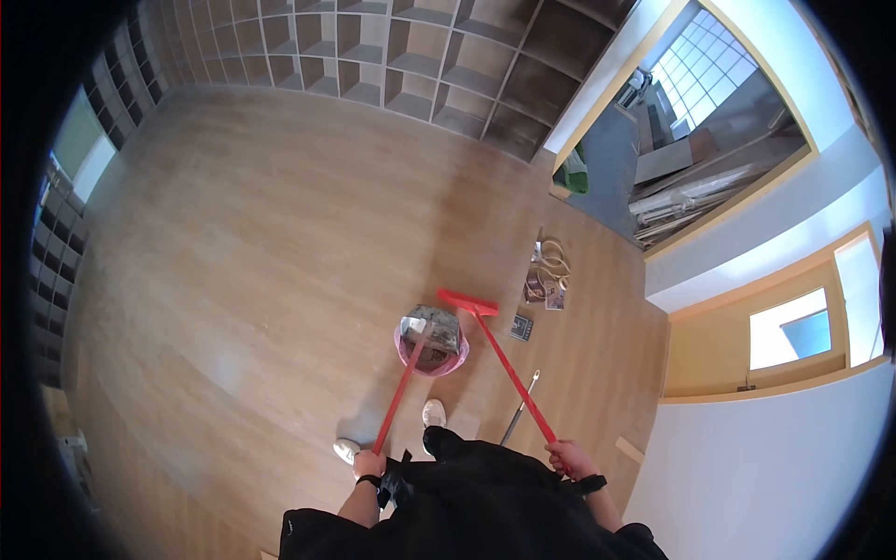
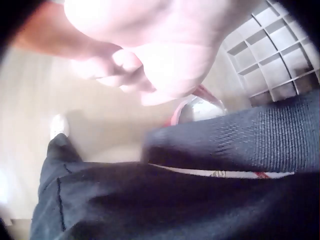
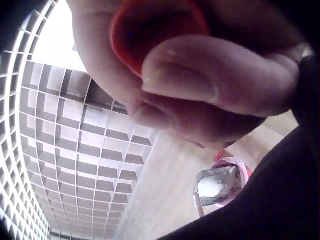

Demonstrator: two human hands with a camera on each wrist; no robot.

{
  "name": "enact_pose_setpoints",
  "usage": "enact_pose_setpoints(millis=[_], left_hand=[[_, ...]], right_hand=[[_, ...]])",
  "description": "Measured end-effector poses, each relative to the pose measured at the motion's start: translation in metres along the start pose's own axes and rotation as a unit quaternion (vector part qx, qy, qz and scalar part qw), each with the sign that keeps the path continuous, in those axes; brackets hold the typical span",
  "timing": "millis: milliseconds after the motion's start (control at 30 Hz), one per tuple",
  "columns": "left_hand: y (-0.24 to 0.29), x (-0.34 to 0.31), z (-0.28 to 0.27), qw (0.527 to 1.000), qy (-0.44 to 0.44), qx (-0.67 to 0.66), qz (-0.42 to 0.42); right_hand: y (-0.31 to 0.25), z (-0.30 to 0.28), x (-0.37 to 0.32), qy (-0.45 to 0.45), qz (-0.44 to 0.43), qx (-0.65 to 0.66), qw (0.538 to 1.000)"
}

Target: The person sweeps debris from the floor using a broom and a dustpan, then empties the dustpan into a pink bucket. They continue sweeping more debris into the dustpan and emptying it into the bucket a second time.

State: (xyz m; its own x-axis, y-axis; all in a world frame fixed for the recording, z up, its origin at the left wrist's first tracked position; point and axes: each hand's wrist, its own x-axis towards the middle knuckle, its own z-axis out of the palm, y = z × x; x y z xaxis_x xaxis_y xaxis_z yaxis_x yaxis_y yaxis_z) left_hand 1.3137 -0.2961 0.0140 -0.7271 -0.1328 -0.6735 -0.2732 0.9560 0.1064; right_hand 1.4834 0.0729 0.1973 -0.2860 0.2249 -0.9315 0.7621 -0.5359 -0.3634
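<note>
In the head view my left hand (image 1: 370, 464) grips the red handle of a dustpan (image 1: 444, 326). The grey, dirty pan overlaps the mouth of a bin lined with a pink bag (image 1: 456, 363); dark debris shows inside. My right hand (image 1: 571, 458) holds a red broom (image 1: 509, 369) near its top end, and the broom head lies on the floor just right of the bin. The right wrist view shows my thumb and fingers curled round the red handle end (image 3: 120, 42). Seen from the left wrist, my left hand (image 2: 170, 60) is overexposed and hides most of the handle.
A dark stick (image 1: 519, 411) lies on the floor by my right leg. Further right are a coiled cord (image 1: 557, 264) and small boxes (image 1: 522, 327). Cubby shelves (image 1: 411, 79) line the far wall. A doorway at the upper right shows stacked boards (image 1: 695, 191).
</note>
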Motion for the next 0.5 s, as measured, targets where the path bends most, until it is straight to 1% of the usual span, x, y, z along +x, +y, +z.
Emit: enact_pose_setpoints(millis=[67, 133, 267, 300, 400, 433, 500], left_hand=[[-0.01, -0.004, 0.007, 1.0, 0.001, 0.002, 0.012], [-0.017, -0.008, 0.01, 0.999, -0.027, 0.002, -0.032], [-0.032, -0.004, 0.024, 0.998, -0.05, 0.005, -0.028], [-0.029, 0.0, 0.027, 0.998, -0.045, 0.001, -0.046], [-0.009, -0.009, 0.008, 0.997, -0.038, -0.031, -0.063], [-0.008, -0.012, 0.009, 0.998, -0.027, -0.032, -0.039], [-0.002, -0.024, 0.002, 0.999, -0.023, -0.028, -0.028]], right_hand=[[0.003, -0.002, 0.002, -0.002, 0.002, 0.008, 1.0], [0.005, 0.0, 0.004, 0.008, 0.006, 0.002, 1.0], [0.016, -0.002, 0.009, -0.01, 0.007, 0.032, 0.999], [0.015, -0.001, 0.008, -0.007, 0.006, 0.026, 1.0], [0.014, 0.0, 0.009, -0.01, 0.009, 0.018, 1.0], [0.013, 0.0, 0.01, -0.013, 0.013, 0.018, 1.0], [0.013, 0.001, 0.009, -0.006, 0.007, 0.018, 1.0]])
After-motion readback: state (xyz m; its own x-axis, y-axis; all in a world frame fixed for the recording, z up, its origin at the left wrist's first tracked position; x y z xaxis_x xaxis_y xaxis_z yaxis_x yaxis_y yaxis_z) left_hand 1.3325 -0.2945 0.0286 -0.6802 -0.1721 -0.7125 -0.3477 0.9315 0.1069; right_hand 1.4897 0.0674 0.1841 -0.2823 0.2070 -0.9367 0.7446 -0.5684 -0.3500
